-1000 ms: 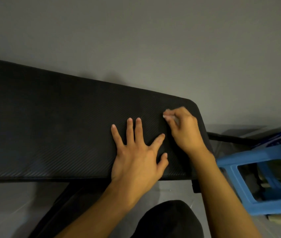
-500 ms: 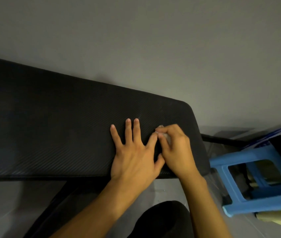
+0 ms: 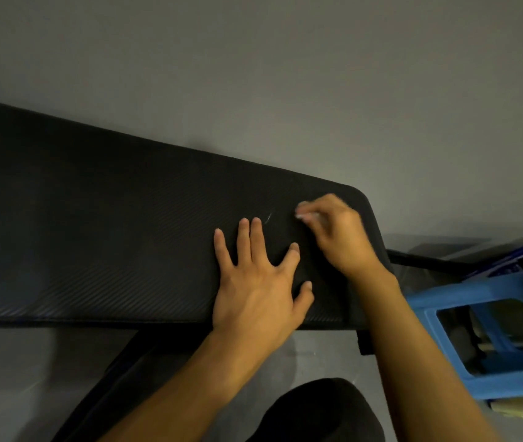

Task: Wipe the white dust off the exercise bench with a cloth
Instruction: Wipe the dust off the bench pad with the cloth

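— Head view: what worries you?
— My left hand [image 3: 257,282] lies spread flat on the exercise bench [image 3: 94,234]; my right hand [image 3: 339,237] pinches 1 small white thing [image 3: 306,215], blurred. No cloth shows. It may streak more white beside that white mark [image 3: 269,217].

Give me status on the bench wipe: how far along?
Done: most of the bench pad looks dark, with no dust visible. In hand: the left hand lies flat on the pad. The right hand, blurred, pinches a pale object against the pad near its right end. I cannot tell if that is the cloth. Left: a thin white streak between the hands.
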